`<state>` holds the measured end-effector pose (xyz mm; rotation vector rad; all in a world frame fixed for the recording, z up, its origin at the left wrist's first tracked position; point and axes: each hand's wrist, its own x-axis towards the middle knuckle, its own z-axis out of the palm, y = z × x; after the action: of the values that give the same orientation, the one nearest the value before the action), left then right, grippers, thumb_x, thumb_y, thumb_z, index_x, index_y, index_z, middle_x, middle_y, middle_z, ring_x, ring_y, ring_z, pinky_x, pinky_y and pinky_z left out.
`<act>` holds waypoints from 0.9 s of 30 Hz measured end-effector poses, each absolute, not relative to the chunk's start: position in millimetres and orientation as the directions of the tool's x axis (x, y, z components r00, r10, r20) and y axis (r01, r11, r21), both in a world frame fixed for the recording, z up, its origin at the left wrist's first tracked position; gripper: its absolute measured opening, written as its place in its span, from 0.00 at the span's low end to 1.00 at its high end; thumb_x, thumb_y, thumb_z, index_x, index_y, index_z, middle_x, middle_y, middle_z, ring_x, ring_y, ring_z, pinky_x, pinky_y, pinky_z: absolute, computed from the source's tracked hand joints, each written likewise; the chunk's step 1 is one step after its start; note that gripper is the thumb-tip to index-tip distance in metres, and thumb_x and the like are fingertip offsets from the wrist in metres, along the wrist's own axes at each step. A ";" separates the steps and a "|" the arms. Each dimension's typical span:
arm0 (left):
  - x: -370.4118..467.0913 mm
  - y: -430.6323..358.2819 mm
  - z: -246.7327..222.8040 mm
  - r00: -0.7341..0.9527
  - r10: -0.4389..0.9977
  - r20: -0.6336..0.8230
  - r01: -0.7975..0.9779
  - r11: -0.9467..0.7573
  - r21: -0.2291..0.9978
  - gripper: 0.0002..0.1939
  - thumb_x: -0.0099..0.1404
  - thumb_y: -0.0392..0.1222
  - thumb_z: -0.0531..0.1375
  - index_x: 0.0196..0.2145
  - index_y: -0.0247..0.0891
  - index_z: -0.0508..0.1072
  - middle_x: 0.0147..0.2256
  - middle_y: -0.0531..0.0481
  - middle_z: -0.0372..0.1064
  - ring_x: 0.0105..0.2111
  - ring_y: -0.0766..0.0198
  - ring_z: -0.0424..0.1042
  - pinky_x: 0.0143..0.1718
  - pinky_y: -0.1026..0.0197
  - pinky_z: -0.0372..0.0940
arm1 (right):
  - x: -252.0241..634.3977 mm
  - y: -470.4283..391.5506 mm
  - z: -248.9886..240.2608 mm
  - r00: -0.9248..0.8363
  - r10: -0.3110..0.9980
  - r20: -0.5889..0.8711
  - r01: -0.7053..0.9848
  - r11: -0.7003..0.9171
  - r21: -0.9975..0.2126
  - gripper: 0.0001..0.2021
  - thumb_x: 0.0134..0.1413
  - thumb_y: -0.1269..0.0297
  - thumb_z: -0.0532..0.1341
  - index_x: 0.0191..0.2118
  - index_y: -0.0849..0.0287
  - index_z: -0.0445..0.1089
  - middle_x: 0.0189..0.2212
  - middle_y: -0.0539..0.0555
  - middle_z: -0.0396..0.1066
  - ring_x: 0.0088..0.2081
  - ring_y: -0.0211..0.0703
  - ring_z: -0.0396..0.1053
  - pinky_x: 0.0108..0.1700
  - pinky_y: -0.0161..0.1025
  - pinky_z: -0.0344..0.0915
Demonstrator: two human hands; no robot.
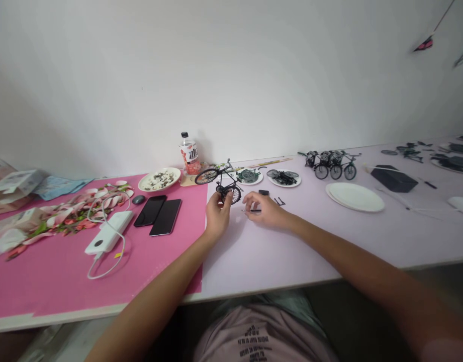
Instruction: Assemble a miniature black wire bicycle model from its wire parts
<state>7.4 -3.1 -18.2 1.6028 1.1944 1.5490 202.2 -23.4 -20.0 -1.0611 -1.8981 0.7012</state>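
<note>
My left hand (217, 215) is closed around the lower part of a black miniature bicycle (226, 183), holding it tilted above the table. One wheel points up and left; the other sits by my fingers. Just to the right, my right hand (267, 208) has its fingers curled around a thin dark stick-like tool (253, 210), whose tip points left. Its exact kind is too small to make out. Behind my right hand lie a small black block (264, 192) and a few thin black parts (279, 201).
Plates of bicycle parts (284, 178) stand along the wall. Finished-looking miniature bicycles (331, 165) are lined up right of them, near stacked white plates (355, 197) and a black box (393, 178). Leftward are two phones (165, 217), a power bank (108, 232), a bottle (190, 156) and petals (99, 203).
</note>
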 end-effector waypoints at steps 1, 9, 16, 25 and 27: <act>7.3 -3.6 -17.7 -0.092 0.895 0.436 0.205 -0.412 0.888 0.20 0.67 0.58 0.62 0.30 0.39 0.68 0.28 0.51 0.68 0.30 0.62 0.70 0.31 0.62 0.63 | 201.1 -23.5 -19.0 -0.247 0.891 0.382 0.341 0.449 -0.826 0.15 0.55 0.64 0.67 0.47 0.52 0.66 0.36 0.50 0.75 0.37 0.43 0.72 0.42 0.41 0.69; 9.1 -9.2 -15.2 -0.043 0.888 0.458 0.206 -0.441 0.874 0.18 0.63 0.56 0.66 0.30 0.38 0.72 0.31 0.47 0.75 0.35 0.58 0.75 0.39 0.58 0.70 | 198.3 -18.5 -7.2 -0.020 0.954 0.301 -0.054 0.299 -0.953 0.28 0.49 0.52 0.73 0.48 0.50 0.56 0.35 0.48 0.74 0.39 0.44 0.73 0.42 0.43 0.69; 11.1 -11.0 -15.9 -0.003 0.890 0.456 0.123 -0.452 0.883 0.18 0.60 0.55 0.70 0.31 0.36 0.75 0.32 0.45 0.77 0.35 0.56 0.77 0.41 0.56 0.71 | 196.8 -19.1 -10.3 -0.032 0.971 0.238 -0.101 0.234 -0.967 0.31 0.47 0.51 0.74 0.50 0.50 0.58 0.35 0.48 0.74 0.40 0.44 0.73 0.44 0.44 0.70; 10.9 -12.3 -14.9 0.007 0.876 0.483 0.147 -0.479 0.866 0.17 0.60 0.53 0.70 0.30 0.37 0.76 0.30 0.47 0.78 0.34 0.57 0.77 0.39 0.58 0.72 | 196.1 -21.2 -7.5 -0.018 0.978 0.210 -0.113 0.206 -0.972 0.30 0.46 0.52 0.75 0.49 0.50 0.59 0.34 0.47 0.74 0.40 0.45 0.72 0.45 0.47 0.69; 10.7 -12.8 -14.3 0.012 0.875 0.485 0.147 -0.481 0.864 0.16 0.60 0.53 0.70 0.30 0.37 0.75 0.31 0.46 0.78 0.35 0.57 0.78 0.39 0.58 0.72 | 196.1 -22.5 -6.0 -0.025 0.980 0.199 -0.112 0.195 -0.974 0.30 0.46 0.52 0.75 0.49 0.50 0.59 0.35 0.47 0.74 0.40 0.45 0.72 0.45 0.46 0.69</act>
<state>10.7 -12.8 -14.3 1.6812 1.0553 1.5217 196.1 -22.5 -6.0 -0.9666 -1.2421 1.1375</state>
